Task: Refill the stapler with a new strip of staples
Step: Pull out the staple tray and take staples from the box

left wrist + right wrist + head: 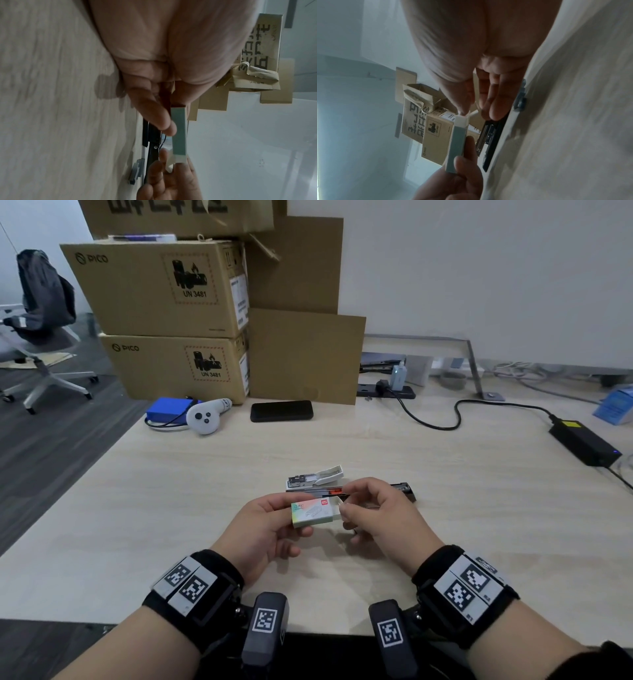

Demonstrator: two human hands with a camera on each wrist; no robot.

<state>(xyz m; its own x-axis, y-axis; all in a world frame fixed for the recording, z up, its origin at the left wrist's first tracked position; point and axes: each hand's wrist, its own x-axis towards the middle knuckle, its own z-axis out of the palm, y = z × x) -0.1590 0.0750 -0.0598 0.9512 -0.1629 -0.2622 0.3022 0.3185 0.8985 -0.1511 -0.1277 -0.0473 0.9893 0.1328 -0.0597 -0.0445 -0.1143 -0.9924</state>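
Pale wood-grain tabletop (178,501) lies under both hands. Stacked brown cardboard cartons (161,292) stand at its far edge, well beyond the left hand (263,529). Black slab phone (281,411) lies flat in front of the cartons, well apart from either hand; a white handheld controller (205,416) sits to its left, against a blue pack.

Black and silver metal stapler (404,489), opened out flat, lies on the table just beyond the right hand (380,515), partly hidden by its fingers. A small white and grey staple remover (318,475) lies just beyond the stapler.

Small rectangular cardboard staple box (313,512), pastel-printed with a red logo, is held above the table between the two hands. The left hand grips it, thumb on the top face and fingers curled beneath. The right hand's thumb and forefinger pinch the white inner tray at the box's right end, which protrudes slightly from the sleeve with its end flap folded out; remaining fingers hang loosely curled. No staple strip can be made out
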